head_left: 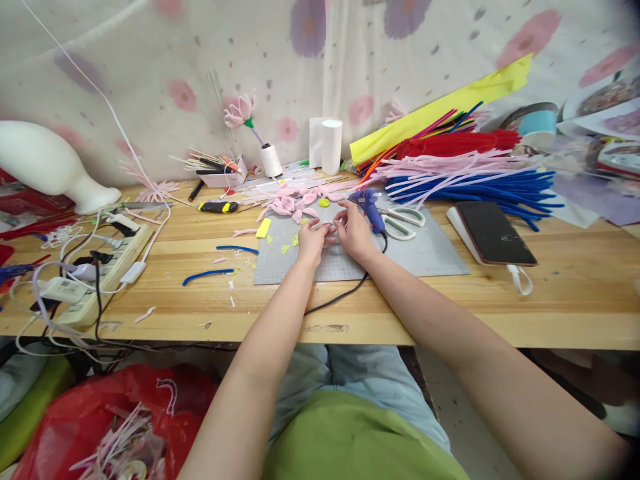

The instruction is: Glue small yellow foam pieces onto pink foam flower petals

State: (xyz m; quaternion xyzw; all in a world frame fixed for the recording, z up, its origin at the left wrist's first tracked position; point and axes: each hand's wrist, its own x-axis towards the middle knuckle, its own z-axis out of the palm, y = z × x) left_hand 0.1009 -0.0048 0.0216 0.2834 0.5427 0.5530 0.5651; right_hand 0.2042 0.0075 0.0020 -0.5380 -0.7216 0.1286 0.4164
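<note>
My left hand [313, 241] and my right hand [353, 230] meet above the grey cutting mat [425, 257], fingertips closed together around a small pale piece [327, 223]. The fingers cover most of it, so its exact kind is unclear. Just beyond them lies a cluster of pink pipe cleaner petals [287, 202]. A blue glue gun [369, 205] rests against the far side of my right hand. Grey-handled scissors [404, 220] lie to its right. Yellow-green scraps [285, 249] and a yellow pad [263, 228] are left of my left hand.
Bundles of blue [475, 190], pink and red pipe cleaners fill the back right. A phone [495, 232] leans at the right. A power strip [107, 273] with tangled cables stands left. The glue gun's black cord [340, 297] crosses the front. A pink flower [241, 112] stands behind.
</note>
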